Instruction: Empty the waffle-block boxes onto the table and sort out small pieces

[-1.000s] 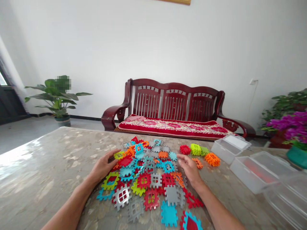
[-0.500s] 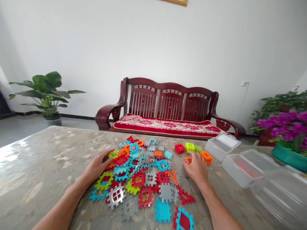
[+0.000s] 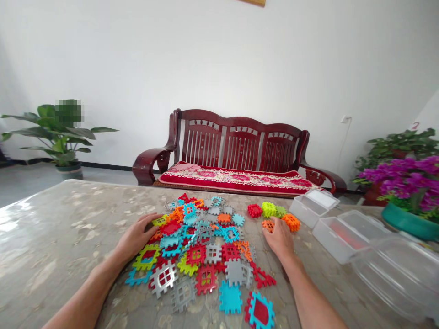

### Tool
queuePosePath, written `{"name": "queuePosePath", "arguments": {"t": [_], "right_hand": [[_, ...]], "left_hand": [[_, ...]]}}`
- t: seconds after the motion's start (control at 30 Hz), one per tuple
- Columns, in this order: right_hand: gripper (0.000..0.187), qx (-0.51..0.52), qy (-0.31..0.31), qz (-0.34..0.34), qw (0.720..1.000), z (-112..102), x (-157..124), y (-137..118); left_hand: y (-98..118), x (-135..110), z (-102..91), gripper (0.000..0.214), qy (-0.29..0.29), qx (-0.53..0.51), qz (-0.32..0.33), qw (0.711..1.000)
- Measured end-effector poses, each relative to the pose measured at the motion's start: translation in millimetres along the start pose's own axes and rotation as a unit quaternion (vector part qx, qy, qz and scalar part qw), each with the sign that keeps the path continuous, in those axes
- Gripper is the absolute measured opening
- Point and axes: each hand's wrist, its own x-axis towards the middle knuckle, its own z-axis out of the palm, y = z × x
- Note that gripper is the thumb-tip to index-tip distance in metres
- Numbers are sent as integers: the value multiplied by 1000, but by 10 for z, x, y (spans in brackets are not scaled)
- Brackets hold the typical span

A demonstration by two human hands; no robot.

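Observation:
A heap of flat plastic interlocking tiles (image 3: 206, 281) in red, grey, blue, orange and lime lies across the table. My left hand (image 3: 137, 235) rests at the heap's left edge, thumb and fingers apart beside a lime window tile (image 3: 159, 220). To the right of the heap, my right hand (image 3: 281, 237) has its thumb and forefinger on an orange window tile (image 3: 268, 225), which lies low at the table top. Close around that hand are small stacks of tiles: a red stack (image 3: 254, 210), a lime stack (image 3: 269, 209) and an orange stack (image 3: 291, 221).
Clear plastic boxes (image 3: 338, 240) with lids stand on the right of the table (image 3: 61, 237), one holding something red. Beyond them is a teal pot (image 3: 408, 221) of purple flowers. A wooden bench (image 3: 242, 141) stands behind the table, a potted plant (image 3: 68, 171) at the left.
The whole view has shifted slightly. My right forefinger has come down from the lime tiles onto the orange window tile. My left hand stays at the heap's edge.

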Motion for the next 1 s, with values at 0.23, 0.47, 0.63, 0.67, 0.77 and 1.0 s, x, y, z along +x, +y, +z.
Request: {"name": "queuePosePath", "arguments": {"t": [0.23, 0.47, 0.63, 0.67, 0.77, 1.0], "right_hand": [[34, 107, 39, -54, 992, -65, -60, -215], [33, 236, -82, -137, 959, -3, -63, -847], [35, 170, -146, -175, 959, -59, 109, -1185], [36, 156, -157, -178, 959, -65, 143, -1226], [36, 122, -185, -184, 958, -66, 210, -1309], [35, 64, -219, -183, 956, -98, 250, -1372]], "left_hand": [[43, 4, 6, 61, 3, -5, -9, 1000], [89, -13, -2, 53, -7, -1, 0, 1000], [86, -20, -2, 50, -9, -2, 0, 1000], [85, -22, -2, 49, -9, -2, 1, 1000], [79, -25, 0, 49, -8, -3, 7, 1000], [50, -21, 10, 48, -3, 1, 5, 1000]]}}
